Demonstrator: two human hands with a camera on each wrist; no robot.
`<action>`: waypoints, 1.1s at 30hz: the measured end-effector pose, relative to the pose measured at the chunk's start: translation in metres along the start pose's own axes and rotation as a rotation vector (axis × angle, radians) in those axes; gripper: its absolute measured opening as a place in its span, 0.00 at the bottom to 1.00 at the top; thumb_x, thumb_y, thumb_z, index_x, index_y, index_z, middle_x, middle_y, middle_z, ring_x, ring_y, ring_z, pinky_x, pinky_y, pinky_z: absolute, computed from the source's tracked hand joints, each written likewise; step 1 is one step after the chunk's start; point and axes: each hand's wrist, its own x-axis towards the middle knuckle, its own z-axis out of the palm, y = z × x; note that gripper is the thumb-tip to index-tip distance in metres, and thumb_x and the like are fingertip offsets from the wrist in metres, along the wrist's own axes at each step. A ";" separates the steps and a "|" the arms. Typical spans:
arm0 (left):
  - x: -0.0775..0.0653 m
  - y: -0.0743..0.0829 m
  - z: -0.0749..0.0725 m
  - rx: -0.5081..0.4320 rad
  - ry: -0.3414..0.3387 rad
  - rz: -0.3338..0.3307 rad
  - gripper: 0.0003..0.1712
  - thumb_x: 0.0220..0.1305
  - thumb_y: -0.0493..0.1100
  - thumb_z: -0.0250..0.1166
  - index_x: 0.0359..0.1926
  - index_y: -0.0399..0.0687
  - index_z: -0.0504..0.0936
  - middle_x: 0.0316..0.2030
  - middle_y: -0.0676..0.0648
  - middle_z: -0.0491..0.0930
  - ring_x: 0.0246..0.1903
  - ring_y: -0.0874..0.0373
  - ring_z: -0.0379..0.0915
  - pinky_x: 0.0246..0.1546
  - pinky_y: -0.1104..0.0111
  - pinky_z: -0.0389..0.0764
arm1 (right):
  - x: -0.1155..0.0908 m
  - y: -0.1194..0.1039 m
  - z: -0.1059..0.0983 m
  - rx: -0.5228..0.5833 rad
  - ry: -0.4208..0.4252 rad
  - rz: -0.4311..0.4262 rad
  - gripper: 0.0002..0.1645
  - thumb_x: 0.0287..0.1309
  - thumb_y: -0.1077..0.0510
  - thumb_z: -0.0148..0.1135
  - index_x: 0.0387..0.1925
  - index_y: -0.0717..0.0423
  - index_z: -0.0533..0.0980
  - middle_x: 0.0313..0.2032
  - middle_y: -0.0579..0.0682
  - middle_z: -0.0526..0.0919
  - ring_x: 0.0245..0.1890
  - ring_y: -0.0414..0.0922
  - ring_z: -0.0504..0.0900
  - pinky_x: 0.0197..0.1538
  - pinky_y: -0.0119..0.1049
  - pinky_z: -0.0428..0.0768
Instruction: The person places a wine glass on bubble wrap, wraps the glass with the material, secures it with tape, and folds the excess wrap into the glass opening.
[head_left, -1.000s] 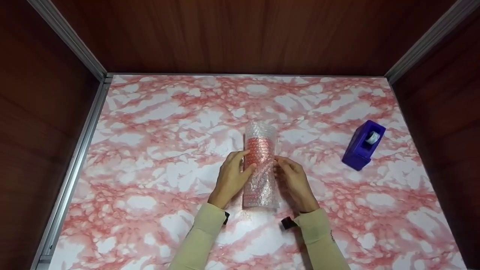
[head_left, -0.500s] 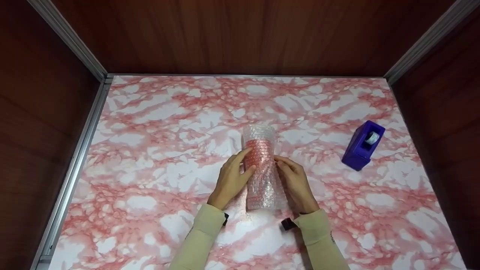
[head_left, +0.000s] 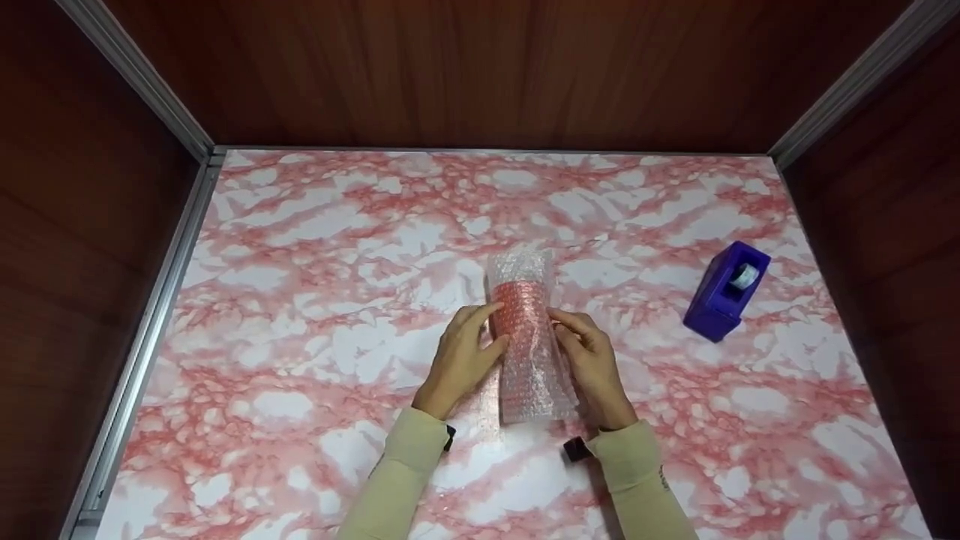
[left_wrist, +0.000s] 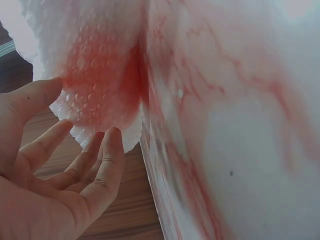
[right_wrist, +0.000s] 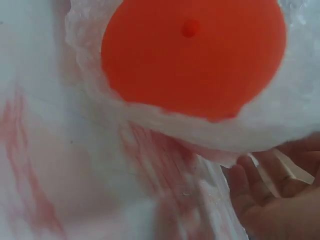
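Observation:
A red cylinder (head_left: 520,300) lies inside a roll of clear bubble wrap (head_left: 534,397) in the middle of the table. Its flat, round end (right_wrist: 195,65) has a small bump and shows bare in the right wrist view. My left hand (head_left: 466,358) rests against the roll's left side, fingers spread and gently bent; fingertips (left_wrist: 112,140) meet the wrap in the left wrist view. On the other side, my right hand (head_left: 592,364) pinches the wrap's edge between thumb and curled fingers. The roll hides part of these right fingers (right_wrist: 255,180).
A purple tape dispenser (head_left: 726,292) with a roll of tape stands to the right. Dark wood-look panels (head_left: 480,75) close in the back and sides of the red-and-white marbled table (head_left: 315,225). Metal rails (head_left: 142,360) run along the left edge.
The wrapped roll's near end has swung to the right and slightly toward me. A flap of wrap now spreads out at its lower right. Both hands stay almost in place.

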 end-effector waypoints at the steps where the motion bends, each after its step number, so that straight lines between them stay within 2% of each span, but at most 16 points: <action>1: 0.000 0.000 0.000 0.005 -0.003 -0.003 0.29 0.65 0.42 0.70 0.66 0.44 0.76 0.55 0.41 0.76 0.45 0.46 0.77 0.45 0.59 0.77 | 0.000 -0.001 0.001 -0.002 0.003 -0.018 0.18 0.71 0.69 0.53 0.59 0.68 0.77 0.52 0.65 0.75 0.49 0.51 0.77 0.49 0.35 0.78; 5: 0.000 -0.001 0.001 0.002 -0.033 -0.027 0.29 0.65 0.41 0.69 0.66 0.43 0.76 0.55 0.41 0.78 0.49 0.46 0.78 0.49 0.59 0.78 | -0.002 -0.014 0.006 -0.039 0.009 -0.107 0.17 0.66 0.75 0.55 0.55 0.75 0.77 0.50 0.71 0.75 0.51 0.58 0.74 0.49 0.33 0.77; 8: 0.000 -0.001 0.001 -0.005 -0.061 -0.050 0.29 0.65 0.41 0.68 0.66 0.43 0.75 0.53 0.41 0.79 0.49 0.47 0.79 0.49 0.59 0.79 | -0.006 -0.026 0.008 -0.081 0.006 -0.139 0.16 0.65 0.75 0.57 0.54 0.75 0.77 0.49 0.70 0.75 0.50 0.63 0.73 0.48 0.33 0.77; 13: 0.001 -0.001 0.001 -0.003 -0.107 -0.070 0.28 0.66 0.39 0.66 0.66 0.42 0.74 0.50 0.43 0.83 0.46 0.50 0.81 0.47 0.61 0.80 | -0.010 -0.033 0.010 -0.150 -0.003 -0.174 0.16 0.65 0.73 0.59 0.53 0.72 0.79 0.50 0.66 0.75 0.51 0.60 0.74 0.54 0.46 0.75; 16: 0.001 -0.002 0.001 0.001 -0.113 -0.062 0.28 0.65 0.38 0.66 0.65 0.41 0.74 0.48 0.44 0.84 0.46 0.51 0.82 0.47 0.62 0.80 | -0.012 -0.035 0.011 -0.191 -0.019 -0.227 0.16 0.64 0.74 0.59 0.53 0.73 0.79 0.51 0.68 0.74 0.53 0.58 0.74 0.59 0.52 0.74; 19: 0.001 -0.002 0.002 0.012 -0.110 -0.054 0.27 0.64 0.37 0.66 0.64 0.40 0.75 0.47 0.44 0.85 0.45 0.51 0.82 0.48 0.61 0.79 | -0.012 -0.037 0.012 -0.228 -0.035 -0.281 0.16 0.63 0.76 0.59 0.52 0.75 0.79 0.51 0.71 0.72 0.57 0.62 0.72 0.59 0.53 0.74; 24: 0.001 -0.003 0.002 0.050 -0.139 -0.073 0.28 0.64 0.39 0.67 0.65 0.42 0.75 0.49 0.46 0.84 0.50 0.51 0.80 0.53 0.59 0.77 | -0.007 -0.020 0.009 -0.290 -0.048 -0.353 0.18 0.60 0.78 0.60 0.52 0.72 0.80 0.51 0.71 0.73 0.63 0.67 0.67 0.59 0.54 0.73; 29: 0.001 -0.002 0.004 0.061 -0.186 -0.084 0.28 0.66 0.42 0.68 0.64 0.40 0.75 0.51 0.45 0.83 0.54 0.49 0.77 0.57 0.59 0.74 | -0.003 -0.007 0.006 -0.391 -0.050 -0.446 0.19 0.59 0.75 0.64 0.51 0.64 0.83 0.50 0.63 0.76 0.61 0.60 0.72 0.58 0.46 0.76; 33: 0.002 -0.002 0.006 0.086 -0.201 -0.077 0.23 0.65 0.41 0.68 0.60 0.42 0.79 0.46 0.48 0.84 0.51 0.49 0.78 0.55 0.59 0.75 | -0.003 -0.007 0.006 -0.506 -0.051 -0.542 0.18 0.58 0.72 0.67 0.51 0.60 0.84 0.49 0.60 0.77 0.61 0.57 0.73 0.56 0.38 0.77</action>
